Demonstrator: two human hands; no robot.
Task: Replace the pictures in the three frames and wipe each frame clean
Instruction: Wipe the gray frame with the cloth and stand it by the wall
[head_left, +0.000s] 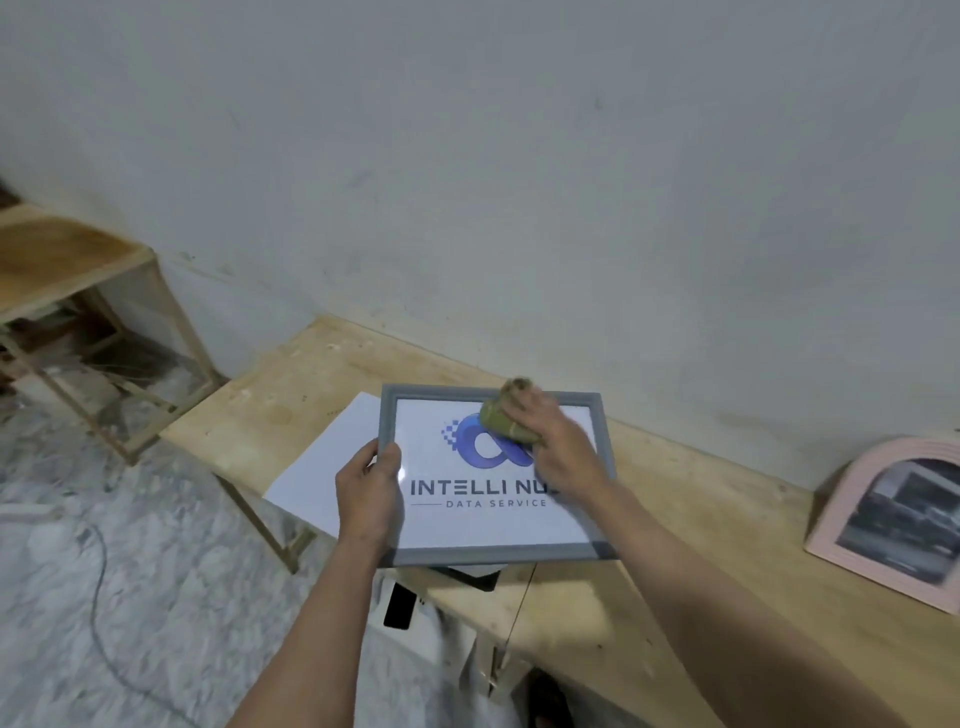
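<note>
A grey rectangular picture frame (496, 475) lies face up near the front-left edge of a light wooden surface (675, 519), holding a white print with a blue looped logo and dark lettering. The left hand (370, 496) grips the frame's left side, thumb over the front and fingers wrapped under the edge. The right hand (553, 441) is clenched on a bunched olive-green cloth (501, 415) and presses it against the glass over the upper part of the logo, close to the frame's top rail. A loose white sheet of paper (332, 457) lies under the frame's left side and sticks out toward the surface's left edge. Well apart to the right, a pink arch-topped picture frame (841, 514) holding a greyish photo lies on the surface near the grey wall (519, 182).
</note>
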